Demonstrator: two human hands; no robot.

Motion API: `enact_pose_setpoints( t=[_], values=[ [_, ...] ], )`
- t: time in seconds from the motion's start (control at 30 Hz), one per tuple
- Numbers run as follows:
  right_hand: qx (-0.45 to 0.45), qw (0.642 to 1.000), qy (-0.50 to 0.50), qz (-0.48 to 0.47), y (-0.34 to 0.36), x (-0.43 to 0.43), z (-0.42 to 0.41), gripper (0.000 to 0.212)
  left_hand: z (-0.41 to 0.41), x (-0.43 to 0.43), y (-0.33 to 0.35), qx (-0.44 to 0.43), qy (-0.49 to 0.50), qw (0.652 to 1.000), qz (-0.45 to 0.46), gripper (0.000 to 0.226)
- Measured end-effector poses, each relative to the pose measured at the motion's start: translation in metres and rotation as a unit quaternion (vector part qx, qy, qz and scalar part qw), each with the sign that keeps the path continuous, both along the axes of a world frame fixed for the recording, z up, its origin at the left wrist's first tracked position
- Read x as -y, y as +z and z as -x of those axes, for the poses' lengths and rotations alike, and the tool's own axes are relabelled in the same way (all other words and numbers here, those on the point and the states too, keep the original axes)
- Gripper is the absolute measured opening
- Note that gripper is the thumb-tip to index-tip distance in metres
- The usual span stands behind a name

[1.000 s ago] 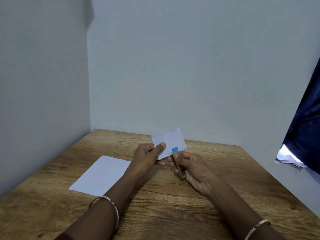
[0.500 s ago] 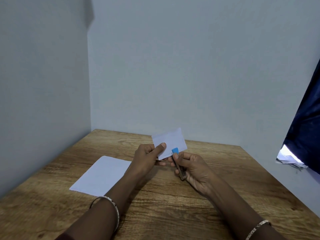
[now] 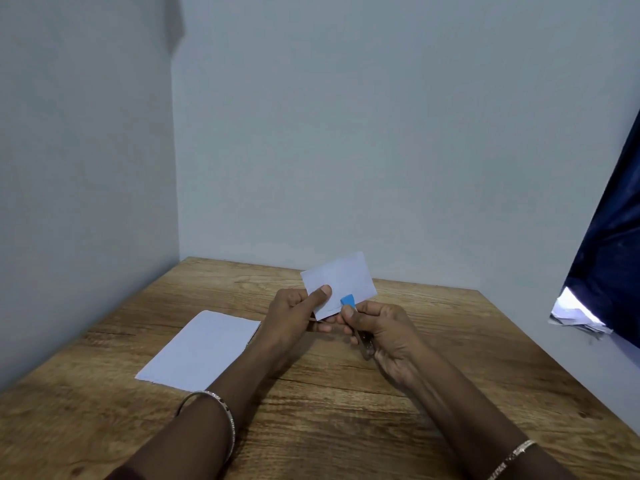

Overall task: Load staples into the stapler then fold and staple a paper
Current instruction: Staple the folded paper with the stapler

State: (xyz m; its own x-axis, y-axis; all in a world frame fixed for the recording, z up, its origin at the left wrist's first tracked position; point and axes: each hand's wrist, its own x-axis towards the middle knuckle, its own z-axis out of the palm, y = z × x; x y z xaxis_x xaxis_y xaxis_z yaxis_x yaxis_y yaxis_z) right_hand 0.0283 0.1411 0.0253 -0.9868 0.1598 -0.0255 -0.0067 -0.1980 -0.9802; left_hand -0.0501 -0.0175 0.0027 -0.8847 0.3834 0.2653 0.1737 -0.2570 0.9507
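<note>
Holding the folded paper [image 3: 337,284] up above the middle of the table [image 3: 346,393], the left hand [image 3: 294,315] pinches its lower left corner, thumb on the near face, fingers behind. The right hand [image 3: 388,332] is clenched round the stapler [image 3: 360,329], thumb pressing on its blue tip [image 3: 348,301], which overlaps the paper's lower edge. Head view only: the stapler's long axis runs from the palm up and away to the left, so its mouth meets the paper from below and right, just beside the left thumb. Whether the edge sits fully between the stapler's arms cannot be told; the tip hides it. Judgement: loading and folding look done, and stapling is in hand. The squeeze turns on the paper edge staying deep in the mouth, with the left hand steadying against the push. Risk: a shallow bite that misses a layer, or the fold slipping. A second sheet [image 3: 201,351] lies flat near the table's left edge, well apart from both hands. A bangle [image 3: 221,407] on the left wrist, another on the right.
</note>
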Motion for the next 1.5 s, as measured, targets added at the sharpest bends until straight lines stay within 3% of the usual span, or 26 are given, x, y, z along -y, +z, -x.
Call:
enact_pose_setpoints(
  t=[0.07, 0.23, 0.43, 0.5, 0.6, 0.87, 1.07, 1.27, 1.33, 1.4, 1.5],
  values=[
    [-0.007, 1.000, -0.002, 0.017, 0.000, 0.000, 0.000, 0.015, -0.003, 0.001, 0.002, -0.001, -0.010, 1.000, -0.001, 0.041],
    [-0.028, 1.000, 0.000, 0.005, -0.006, 0.001, 0.005, 0.022, -0.004, 0.001, 0.003, -0.009, 0.024, 1.000, 0.014, 0.030],
    [-0.047, 0.993, -0.060, -0.085, -0.006, 0.005, 0.004, 0.037, -0.004, 0.004, 0.004, -0.017, 0.087, 0.996, 0.018, 0.015],
    [-0.059, 0.962, -0.141, -0.227, -0.006, 0.005, 0.004, 0.038, -0.003, 0.004, 0.005, -0.019, 0.100, 0.994, 0.026, 0.015],
    [-0.084, 0.870, -0.226, -0.431, -0.006, 0.004, 0.004, 0.048, -0.002, 0.006, 0.004, -0.019, 0.106, 0.994, 0.013, 0.009],
    [-0.080, 0.769, -0.190, -0.605, -0.017, 0.006, 0.005, 0.059, 0.000, 0.006, 0.004, -0.024, 0.126, 0.992, -0.007, 0.007],
    [-0.077, 0.753, -0.153, -0.636, -0.018, 0.006, 0.004, 0.045, -0.002, 0.006, 0.006, -0.031, 0.131, 0.991, -0.004, 0.005],
    [-0.084, 0.752, -0.181, -0.629, -0.013, 0.006, 0.002, 0.049, -0.005, 0.006, 0.009, -0.051, 0.149, 0.987, 0.009, 0.018],
    [-0.132, 0.762, -0.232, -0.590, -0.007, 0.004, -0.002, 0.025, -0.005, 0.006, 0.010, -0.061, 0.167, 0.984, 0.022, 0.023],
    [-0.207, 0.745, -0.301, -0.557, 0.000, 0.003, -0.006, 0.011, -0.006, 0.006, 0.011, -0.057, 0.167, 0.984, 0.015, 0.028],
    [-0.306, 0.707, -0.300, -0.562, 0.007, 0.003, -0.009, 0.035, -0.006, 0.008, 0.011, -0.041, 0.147, 0.988, 0.016, 0.052]
  ],
)
